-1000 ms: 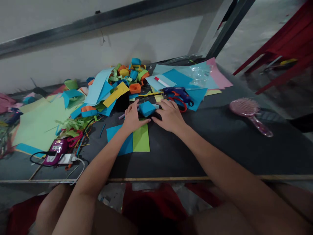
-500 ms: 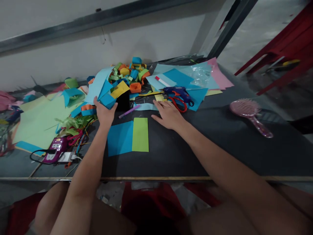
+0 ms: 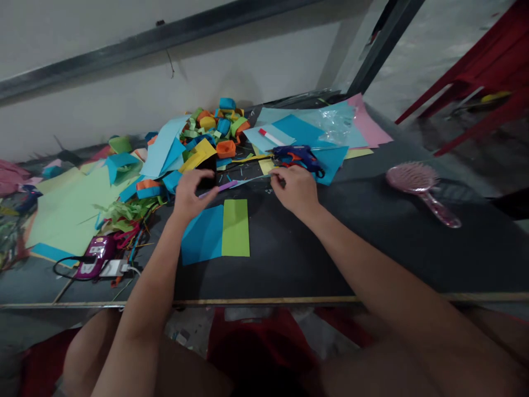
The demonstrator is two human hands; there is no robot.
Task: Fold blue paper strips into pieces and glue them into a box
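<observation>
My right hand pinches the right end of a narrow light blue paper strip, which is lifted nearly edge-on. My left hand has its thumb and fingers apart, beside the left end of a purple pen. Whether the thumb touches the pen, I cannot tell. A black object lies partly behind the left fingers. Closer to me, a blue paper piece and a green paper rectangle lie flat side by side. The blue glue gun rests just beyond my right hand.
Folded paper pieces are heaped at the back. Coloured sheets and a red-capped marker lie behind the glue gun. A pink hairbrush is at right. Pale green sheets and a purple device with cables lie left.
My left hand has let go of the blue papers and come down toward the pen. My right hand has gone from lying spread on the strip to pinching and raising its end.
</observation>
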